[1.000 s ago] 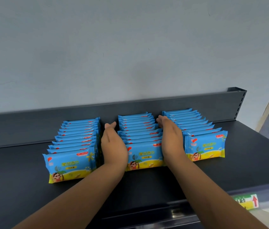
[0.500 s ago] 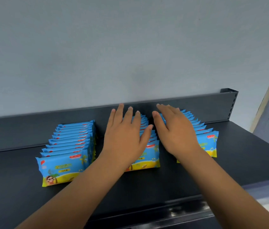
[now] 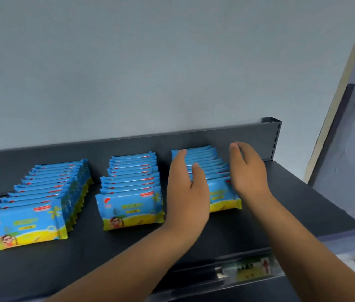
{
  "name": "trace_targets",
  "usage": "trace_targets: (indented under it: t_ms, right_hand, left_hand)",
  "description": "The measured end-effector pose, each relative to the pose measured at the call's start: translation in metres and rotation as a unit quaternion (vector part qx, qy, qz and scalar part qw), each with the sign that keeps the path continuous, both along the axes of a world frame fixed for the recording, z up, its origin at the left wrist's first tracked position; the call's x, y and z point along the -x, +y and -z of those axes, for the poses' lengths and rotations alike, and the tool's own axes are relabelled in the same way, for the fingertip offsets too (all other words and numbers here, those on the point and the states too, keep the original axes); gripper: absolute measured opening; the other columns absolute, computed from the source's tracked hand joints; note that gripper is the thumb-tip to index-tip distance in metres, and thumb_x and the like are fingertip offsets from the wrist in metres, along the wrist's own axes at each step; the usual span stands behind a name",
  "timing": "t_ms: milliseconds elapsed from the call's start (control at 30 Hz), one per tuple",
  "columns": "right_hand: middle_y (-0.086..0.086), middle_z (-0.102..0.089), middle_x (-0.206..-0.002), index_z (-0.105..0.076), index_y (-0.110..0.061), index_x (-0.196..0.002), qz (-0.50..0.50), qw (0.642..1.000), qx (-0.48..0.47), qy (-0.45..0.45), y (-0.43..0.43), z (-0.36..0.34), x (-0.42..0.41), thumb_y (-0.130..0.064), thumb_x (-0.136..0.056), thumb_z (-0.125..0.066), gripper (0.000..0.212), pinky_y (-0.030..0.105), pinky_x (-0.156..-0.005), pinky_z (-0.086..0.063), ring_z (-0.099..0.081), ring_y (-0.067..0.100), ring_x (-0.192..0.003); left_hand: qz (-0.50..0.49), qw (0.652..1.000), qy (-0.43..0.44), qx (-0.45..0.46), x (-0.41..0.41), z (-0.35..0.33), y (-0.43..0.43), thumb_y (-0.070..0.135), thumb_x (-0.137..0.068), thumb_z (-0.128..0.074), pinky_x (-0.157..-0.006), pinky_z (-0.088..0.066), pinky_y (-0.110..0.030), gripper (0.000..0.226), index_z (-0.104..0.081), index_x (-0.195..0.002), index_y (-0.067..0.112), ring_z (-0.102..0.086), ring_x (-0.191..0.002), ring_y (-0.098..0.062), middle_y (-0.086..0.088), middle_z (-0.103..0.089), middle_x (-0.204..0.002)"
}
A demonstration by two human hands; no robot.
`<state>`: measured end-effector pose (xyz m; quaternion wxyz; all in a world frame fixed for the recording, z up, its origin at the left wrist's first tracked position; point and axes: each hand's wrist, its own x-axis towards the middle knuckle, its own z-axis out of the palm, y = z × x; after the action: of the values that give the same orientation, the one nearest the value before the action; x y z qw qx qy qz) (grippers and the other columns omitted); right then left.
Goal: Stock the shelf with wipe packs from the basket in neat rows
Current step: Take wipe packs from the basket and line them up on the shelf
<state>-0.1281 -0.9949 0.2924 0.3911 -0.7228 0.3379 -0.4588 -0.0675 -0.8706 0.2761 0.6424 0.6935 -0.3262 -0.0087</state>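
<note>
Dark shelf, grey wall behind.
Left hand and right hand, fingers straight, flanked the rightmost wipe-pack row.

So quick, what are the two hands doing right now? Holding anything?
Left hand: open, fingers straight, along the left side of the right row of wipe packs, holding nothing.
Right hand: open, loosely curved at that row's right side, holding nothing.

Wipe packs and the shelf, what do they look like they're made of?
Wipe packs: thin glossy plastic film, likely; light glints on the blue wrap and the end seams are crimped in a zigzag. Shelf: looks like dark grey painted metal, matte; thin folded back panel with punched slots at its right end.
</note>
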Motion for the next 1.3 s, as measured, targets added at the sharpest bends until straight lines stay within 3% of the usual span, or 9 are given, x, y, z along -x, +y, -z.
trace_targets:
  t_ms: [67,200,300,367,433,600,767,1200,1300]
  right_hand:
    - [-0.007,-0.065,-0.101,-0.066,-0.025,-0.106,-0.009,0.993,-0.115,-0.032,-0.007,0.008,0.002,-0.047,-0.103,-0.044,0.032,0.045,-0.088,-0.059,-0.066,0.0,-0.082]
    - [0.002,-0.076,-0.1,-0.069,-0.026,-0.094,-0.077,0.947,-0.302,-0.073,-0.021,0.022,-0.002,-0.065,-0.086,-0.048,0.046,0.051,-0.098,-0.055,-0.074,0.025,-0.096]
    - [0.005,-0.08,-0.089,-0.072,-0.02,-0.098,-0.135,0.913,-0.376,-0.08,-0.017,0.021,-0.002,-0.057,-0.1,-0.048,0.044,0.048,-0.091,-0.06,-0.078,0.027,-0.086]
    - [0.007,-0.081,-0.091,-0.073,-0.02,-0.099,-0.16,0.903,-0.39,-0.081,-0.016,0.02,-0.004,-0.056,-0.103,-0.046,0.045,0.046,-0.091,-0.06,-0.078,0.028,-0.087]
    - [0.007,-0.081,-0.095,-0.073,-0.02,-0.103,-0.176,0.895,-0.401,-0.085,-0.016,0.018,-0.005,-0.059,-0.102,-0.046,0.048,0.047,-0.093,-0.06,-0.078,0.028,-0.091]
    - [0.005,-0.081,-0.097,-0.074,-0.023,-0.108,-0.21,0.882,-0.413,-0.092,-0.016,0.022,-0.009,-0.059,-0.102,-0.045,0.047,0.039,-0.08,-0.061,-0.079,0.024,-0.086]
    - [0.006,-0.08,-0.101,-0.073,-0.021,-0.115,-0.215,0.877,-0.417,-0.1,-0.018,0.024,-0.009,-0.061,-0.102,-0.044,0.05,0.035,-0.073,-0.062,-0.079,0.025,-0.089]
    - [0.008,-0.08,-0.1,-0.072,-0.019,-0.115,-0.212,0.88,-0.411,-0.104,-0.021,0.026,-0.01,-0.061,-0.103,-0.041,0.053,0.034,-0.067,-0.062,-0.079,0.026,-0.086]
    - [0.0,-0.08,-0.082,-0.069,-0.021,-0.105,-0.186,0.891,-0.395,-0.123,-0.025,0.027,-0.009,-0.054,-0.105,-0.041,0.044,0.029,-0.058,-0.06,-0.078,0.02,-0.074]
  left_hand:
    - [-0.017,0.998,0.05,0.031,0.005,0.014,-0.018,0.048,-0.098,-0.04,-0.12,-0.033,-0.04,0.06,-0.034,-0.153,0.025,-0.039,-0.144,-0.011,0.006,-0.043,-0.155]
    - [-0.088,0.977,0.189,0.047,0.004,0.024,-0.038,0.05,-0.102,-0.035,-0.125,-0.021,-0.042,0.07,-0.014,-0.162,0.019,-0.025,-0.152,-0.016,0.001,-0.026,-0.166]
    - [-0.086,0.958,0.267,0.055,-0.011,0.028,-0.046,0.069,-0.09,-0.033,-0.119,-0.033,-0.046,0.079,-0.033,-0.156,0.026,-0.044,-0.143,-0.02,0.002,-0.044,-0.157]
    - [-0.065,0.944,0.313,0.078,-0.025,0.035,-0.05,0.081,-0.075,-0.032,-0.106,-0.049,-0.047,0.081,-0.061,-0.132,0.033,-0.067,-0.116,-0.019,0.004,-0.07,-0.127]
    - [-0.036,0.934,0.344,0.09,-0.029,0.036,-0.051,0.077,-0.085,-0.036,-0.096,-0.056,-0.045,0.064,-0.071,-0.117,0.034,-0.075,-0.098,-0.02,0.004,-0.078,-0.107]
    - [0.013,0.931,0.354,0.091,-0.023,0.024,-0.041,0.063,-0.102,-0.033,-0.092,-0.058,-0.041,0.054,-0.07,-0.121,0.028,-0.077,-0.095,-0.02,-0.001,-0.079,-0.103]
    - [0.046,0.926,0.362,0.094,-0.027,0.023,-0.037,0.059,-0.105,-0.032,-0.057,-0.058,-0.021,0.05,-0.07,-0.116,0.027,-0.078,-0.083,-0.014,0.001,-0.08,-0.095]
    - [0.055,0.921,0.373,0.099,-0.032,0.018,-0.039,0.059,-0.105,-0.031,-0.05,-0.056,-0.021,0.054,-0.072,-0.112,0.025,-0.077,-0.069,-0.013,0.001,-0.08,-0.081]
    - [0.047,0.936,0.338,0.081,-0.037,0.016,-0.039,0.057,-0.106,-0.027,-0.059,-0.058,-0.022,0.054,-0.071,-0.111,0.026,-0.077,-0.078,-0.012,0.002,-0.08,-0.091]
